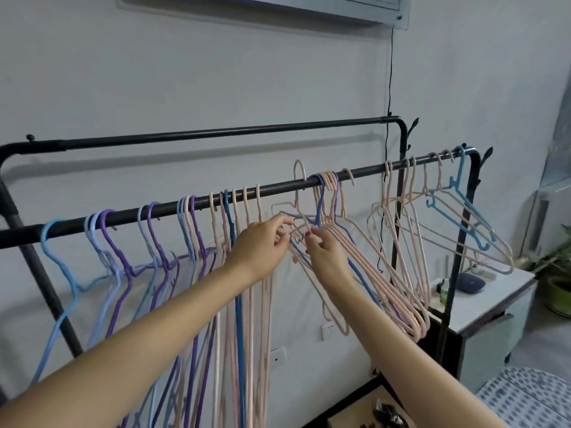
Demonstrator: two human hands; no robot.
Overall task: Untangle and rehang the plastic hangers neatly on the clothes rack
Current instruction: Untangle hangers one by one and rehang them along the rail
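Item: pink hanger (299, 193), hook above the rail (278, 186), body snagged in the mid-rail cluster (327, 193). My left hand (262, 245) and right hand (324, 251) pinch its wires. Step: untangling. Next: free it, then hook it on.

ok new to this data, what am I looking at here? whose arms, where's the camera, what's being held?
There is no machine here: one wide-angle camera sits on a person's head, so both bare arms reach in from below. The left hand and right hand pinch a tangled cluster of pink hangers and a blue hanger hooked on the front rail of a black clothes rack. One pink hook sticks up above the rail, unhooked. Purple and blue hangers hang to the left, more pink ones and a light blue one to the right.
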